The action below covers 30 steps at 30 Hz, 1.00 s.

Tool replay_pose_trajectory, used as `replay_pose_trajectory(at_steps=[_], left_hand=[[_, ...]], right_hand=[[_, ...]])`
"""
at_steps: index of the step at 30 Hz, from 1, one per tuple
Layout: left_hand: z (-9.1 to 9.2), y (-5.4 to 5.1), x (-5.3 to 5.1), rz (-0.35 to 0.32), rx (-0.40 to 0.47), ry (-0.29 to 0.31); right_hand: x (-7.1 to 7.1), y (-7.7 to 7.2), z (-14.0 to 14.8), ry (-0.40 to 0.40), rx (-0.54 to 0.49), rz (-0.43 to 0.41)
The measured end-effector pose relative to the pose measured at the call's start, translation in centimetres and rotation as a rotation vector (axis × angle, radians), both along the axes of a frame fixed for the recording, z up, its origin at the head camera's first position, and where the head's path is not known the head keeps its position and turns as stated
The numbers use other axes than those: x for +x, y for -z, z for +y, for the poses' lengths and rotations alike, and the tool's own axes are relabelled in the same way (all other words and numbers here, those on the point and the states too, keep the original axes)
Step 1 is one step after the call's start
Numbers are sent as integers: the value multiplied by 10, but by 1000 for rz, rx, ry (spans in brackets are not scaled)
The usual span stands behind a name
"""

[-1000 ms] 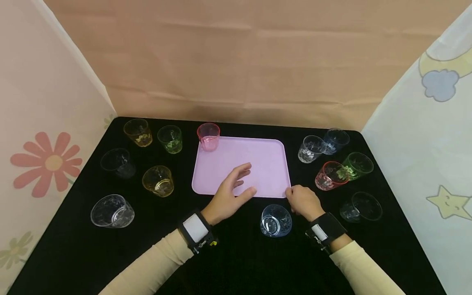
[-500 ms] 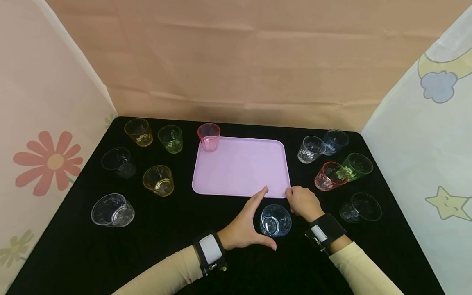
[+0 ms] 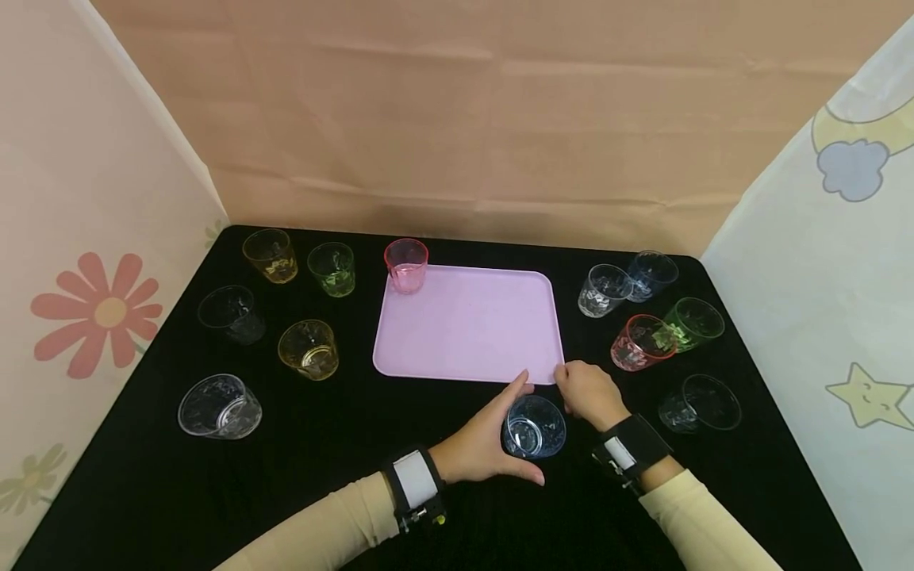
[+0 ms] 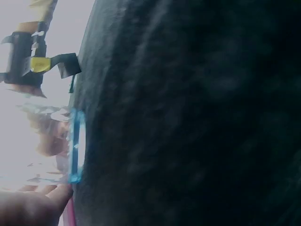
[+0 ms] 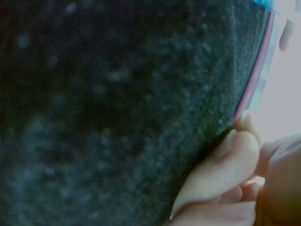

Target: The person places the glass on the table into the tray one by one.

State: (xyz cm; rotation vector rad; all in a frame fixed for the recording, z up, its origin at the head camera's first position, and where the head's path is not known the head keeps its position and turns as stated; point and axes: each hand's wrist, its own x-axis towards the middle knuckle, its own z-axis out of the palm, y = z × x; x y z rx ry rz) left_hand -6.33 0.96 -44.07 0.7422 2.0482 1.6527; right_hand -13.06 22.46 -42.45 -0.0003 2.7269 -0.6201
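Note:
A blue drinking glass (image 3: 534,428) stands upright on the black table, just in front of the tray. My left hand (image 3: 480,446) lies against its left side, thumb in front and fingers behind, both fairly straight. Seen from the left wrist, the glass (image 4: 75,146) has a bright blue rim, and a few fingers (image 4: 35,207) are beside it. At the near right corner of the pink-lilac tray (image 3: 471,325), my right hand (image 3: 589,394) pinches the edge with curled fingers, which the right wrist view also shows. On the tray's far left corner stands a pink glass (image 3: 407,274).
To the left are several glasses, among them a green one (image 3: 333,274), a yellow one (image 3: 310,353) and a clear one (image 3: 221,408). Several more stand at the right, including a red-rimmed glass (image 3: 635,345) and a dark one (image 3: 703,403). Printed sheets and brown paper wall in the table.
My left hand has come from over the tray towards me and to the right, its spread thumb and fingers now around the blue glass. The right hand has stayed at the tray's corner.

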Motion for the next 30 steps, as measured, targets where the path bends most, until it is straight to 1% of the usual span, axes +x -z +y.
replay_pose_trajectory(at_steps=[3,10,13,18,22,27,30], left_hand=[[-1,-1,-3,-6,3,-5],[-2,-1,-4,-20,-13,24],[-2,-1,-5,-28,-7,25],[-1,0,-6,-17,-3,19],[-1,-2,-6,-3,-12,18],[-1,-6,-6,11,-22,20],[-2,-10,-8,19,-23,6]], right_hand=[[0,0,0,1,3,2],[0,-2,-1,6,4,5],[1,-2,-1,10,-1,3],[0,-1,-2,5,-1,1],[0,0,-2,-1,5,-2],[0,0,0,-2,11,3],[0,1,0,-3,2,15]])
